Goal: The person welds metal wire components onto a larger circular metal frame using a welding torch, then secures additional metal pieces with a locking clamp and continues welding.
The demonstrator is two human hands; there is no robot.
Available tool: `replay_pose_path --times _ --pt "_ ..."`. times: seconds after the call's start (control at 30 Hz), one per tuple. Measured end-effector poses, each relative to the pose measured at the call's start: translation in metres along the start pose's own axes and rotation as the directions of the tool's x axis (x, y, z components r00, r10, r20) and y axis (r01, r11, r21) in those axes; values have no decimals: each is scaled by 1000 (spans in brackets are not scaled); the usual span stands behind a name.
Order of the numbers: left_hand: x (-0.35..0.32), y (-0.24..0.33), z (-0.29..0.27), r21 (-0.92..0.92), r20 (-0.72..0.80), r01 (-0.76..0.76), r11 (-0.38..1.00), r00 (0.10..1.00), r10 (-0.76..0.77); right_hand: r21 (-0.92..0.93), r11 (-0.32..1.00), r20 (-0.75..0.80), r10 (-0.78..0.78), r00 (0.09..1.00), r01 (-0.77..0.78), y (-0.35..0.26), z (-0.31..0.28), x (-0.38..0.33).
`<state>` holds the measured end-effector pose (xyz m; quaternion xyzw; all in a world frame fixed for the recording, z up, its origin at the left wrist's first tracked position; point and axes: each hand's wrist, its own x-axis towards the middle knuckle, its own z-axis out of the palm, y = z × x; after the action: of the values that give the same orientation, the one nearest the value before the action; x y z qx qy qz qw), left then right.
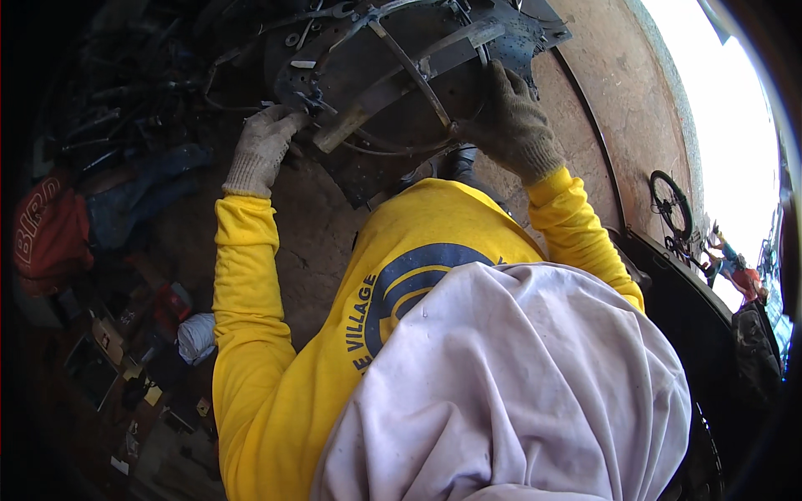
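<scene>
The metal-bar frame (408,66) lies on the dark worktable (359,174). At the table's left edge, the gloved left hand (266,144) has bent fingers; at its right edge, the gloved right hand (520,132) has half-curled ones. Whether either grips the frame, I cannot tell.

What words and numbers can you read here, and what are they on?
Yellow shirt: dark, curved capital letters, partly hidden by the pale cloth; I won't copy them out.
Red fabric at far left: big pale letters; I won't copy those either.
Clutter at lower left: any writing is too small and dark to read.
</scene>
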<state>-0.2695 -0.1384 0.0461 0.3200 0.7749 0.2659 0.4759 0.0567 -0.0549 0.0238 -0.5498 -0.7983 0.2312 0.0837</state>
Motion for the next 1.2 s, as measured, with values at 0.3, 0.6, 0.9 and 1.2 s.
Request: replay_pose_path --times 0.3,0.6,0.9,1.2 --pt "-4 -6 -3 -106 56 26 994 998 -21 -40 999 24 34 999 -33 -14 14 -14" --pt "21 -19 -5 -50 -18 -236 970 972 235 -27 984 -17 177 984 -177 -32 23 -23" --pt "16 1 -6 40 105 -48 998 994 44 79 991 -110 112 988 -104 -24 25 -26" --pt "4 -23 11 -246 24 -258 934 962 272 662 734 61 152 987 -153 36 5 -2"
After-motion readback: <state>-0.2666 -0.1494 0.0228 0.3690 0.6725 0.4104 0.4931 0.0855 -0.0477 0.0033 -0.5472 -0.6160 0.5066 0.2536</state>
